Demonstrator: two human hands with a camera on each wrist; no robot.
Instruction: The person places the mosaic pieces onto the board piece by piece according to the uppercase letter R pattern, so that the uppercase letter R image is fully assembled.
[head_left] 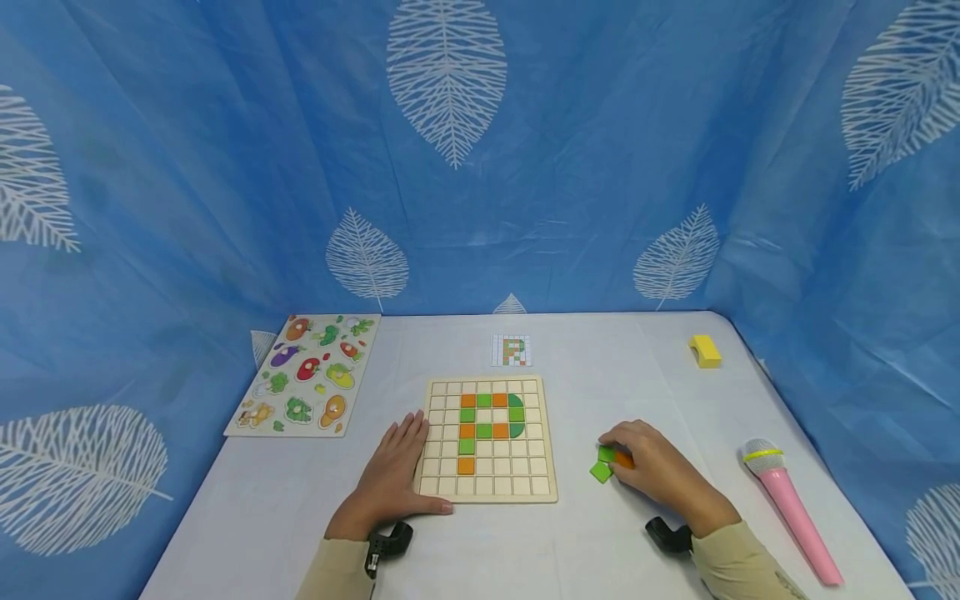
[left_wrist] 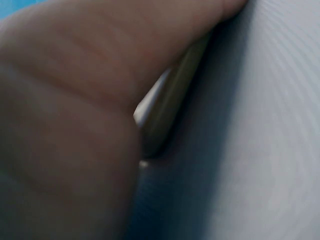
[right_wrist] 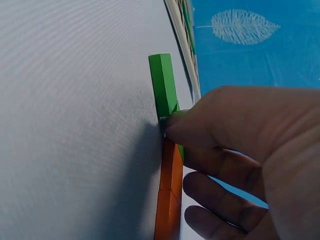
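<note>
A wooden grid board (head_left: 519, 486) lies in the middle of the table, with orange and green tiles forming a letter P. My left hand (head_left: 393, 479) rests flat against its left side, fingers straight and thumb along the front edge; in the left wrist view the thumb hides most of the board's edge. To the right of the board, my right hand (head_left: 656, 467) bends over a few loose tiles and pinches a green one (right_wrist: 180, 151) between thumb and index finger, which partly cover it. Another green tile (head_left: 601, 472) and orange tiles (right_wrist: 168, 215) lie right beside the fingertips.
A small pattern card (head_left: 512, 351) lies behind the board. At the back left is a vegetable puzzle board (head_left: 243, 428). A yellow arch block (head_left: 705, 352) stands at the back right, and a pink toy microphone (head_left: 801, 525) lies right of my right hand.
</note>
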